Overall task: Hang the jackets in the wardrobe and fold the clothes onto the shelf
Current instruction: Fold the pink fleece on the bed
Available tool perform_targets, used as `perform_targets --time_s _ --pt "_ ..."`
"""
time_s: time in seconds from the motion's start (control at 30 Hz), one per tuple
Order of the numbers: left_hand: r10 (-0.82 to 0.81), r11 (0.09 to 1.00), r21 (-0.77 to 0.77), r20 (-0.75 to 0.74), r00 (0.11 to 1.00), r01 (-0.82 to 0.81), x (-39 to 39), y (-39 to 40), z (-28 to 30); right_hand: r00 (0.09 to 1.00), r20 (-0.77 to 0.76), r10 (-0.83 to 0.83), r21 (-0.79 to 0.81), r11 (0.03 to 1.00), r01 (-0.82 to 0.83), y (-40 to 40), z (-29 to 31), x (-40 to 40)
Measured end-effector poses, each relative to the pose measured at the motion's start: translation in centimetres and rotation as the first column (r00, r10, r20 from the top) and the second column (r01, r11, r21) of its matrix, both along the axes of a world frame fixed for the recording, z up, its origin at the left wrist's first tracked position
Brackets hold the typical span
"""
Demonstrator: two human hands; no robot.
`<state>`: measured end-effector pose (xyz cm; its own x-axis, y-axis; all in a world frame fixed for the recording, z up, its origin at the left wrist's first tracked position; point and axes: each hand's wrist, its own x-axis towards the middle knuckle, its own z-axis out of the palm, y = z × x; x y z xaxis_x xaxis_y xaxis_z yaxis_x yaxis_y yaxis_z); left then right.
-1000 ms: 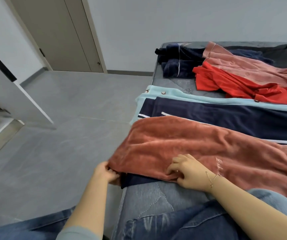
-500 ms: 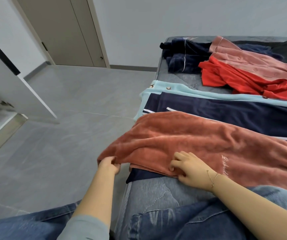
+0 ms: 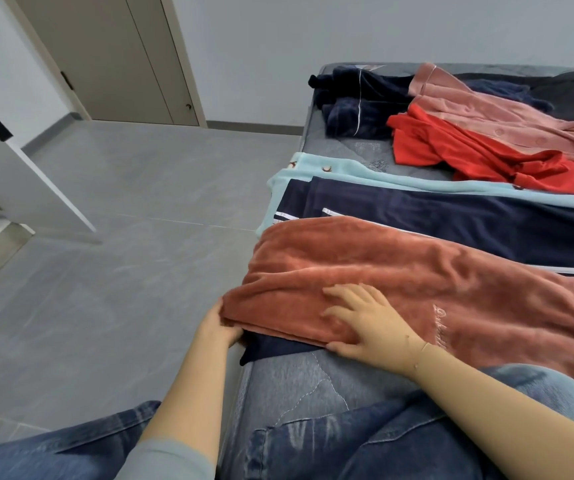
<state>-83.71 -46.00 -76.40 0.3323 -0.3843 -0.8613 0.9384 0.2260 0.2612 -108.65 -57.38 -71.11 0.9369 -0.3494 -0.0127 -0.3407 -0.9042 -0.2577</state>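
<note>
Rust fleece garment (image 3: pixel 399 282) under both hands

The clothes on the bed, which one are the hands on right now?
The rust-coloured fleece garment, nearest the person. The right hand presses flat on it and the left hand grips its corner; the others lie untouched.

The person wore blue denim jeans (image 3: pixel 330 448), grey-blue sleeves (image 3: pixel 161 460) pushed up, and a thin bracelet (image 3: pixel 418 355) at the right wrist

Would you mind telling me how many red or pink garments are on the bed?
3: rust fleece nearest, red garment behind, pink shirt farthest. More may be hidden.
</note>
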Motion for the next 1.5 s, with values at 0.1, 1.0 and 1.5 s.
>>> perform_targets --time_s 0.1,1.0,1.5 --pt "0.045 0.996 0.066 0.262 0.964 -0.065 0.0 0.9 0.3 0.997 0.029 0.074 -0.09 0.993 -0.071 0.6 -0.8 1.0" --pt "0.248 0.957 -0.159 0.007 0.969 -0.244 3.1 2.2 -2.5 0.677 0.125 -0.726 0.292 0.679 0.674 -15.9 2.1 6.1" --pt "0.349 0.915 -0.232 0.051 0.936 -0.329 2.7 1.8 -2.6 0.997 -0.062 -0.053 0.224 0.972 0.065 -9.4 2.9 1.1"
